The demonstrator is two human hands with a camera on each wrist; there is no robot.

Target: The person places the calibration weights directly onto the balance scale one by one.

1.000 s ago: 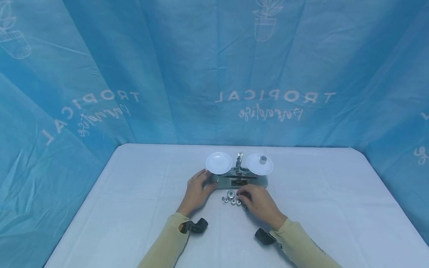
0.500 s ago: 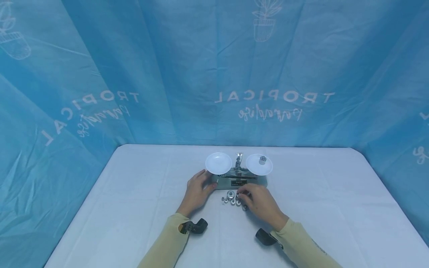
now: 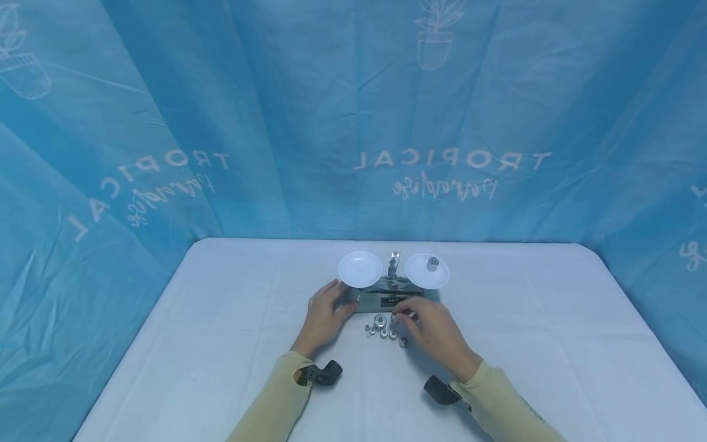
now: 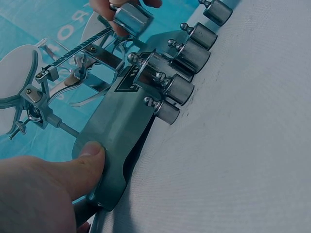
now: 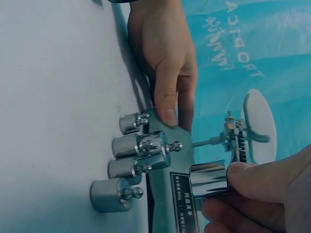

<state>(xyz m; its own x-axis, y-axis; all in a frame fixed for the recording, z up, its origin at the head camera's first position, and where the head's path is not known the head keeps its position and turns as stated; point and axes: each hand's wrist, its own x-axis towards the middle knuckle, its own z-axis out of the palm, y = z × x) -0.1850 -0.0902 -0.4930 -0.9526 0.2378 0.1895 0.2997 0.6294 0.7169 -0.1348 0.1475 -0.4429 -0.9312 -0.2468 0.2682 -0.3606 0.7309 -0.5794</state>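
Note:
My left hand (image 3: 323,319) grips the left end of a balance scale's grey-green base (image 3: 367,302), thumb on the front face and fingers behind. Between thumb and fingertips my right hand (image 3: 433,328) pinches a shiny cylindrical weight (image 5: 209,179), held above the table in front of the nameplate (image 4: 127,80). Its knob is hidden by the fingers. Several knobbed metal weights of different sizes stand upright before the base, among them a large one (image 3: 380,321) and one set apart (image 3: 404,342) at the right.
The scale's left white pan (image 3: 360,270) holds nothing. On its right pan (image 3: 420,277) stands one metal weight (image 3: 433,264). A white cloth (image 3: 232,294) covers the table, with a blue printed curtain (image 3: 309,123) behind and at both sides.
The right hand has raised the pinched weight from among the others and shifted slightly right, uncovering the weight set apart. My left hand stays on the base.

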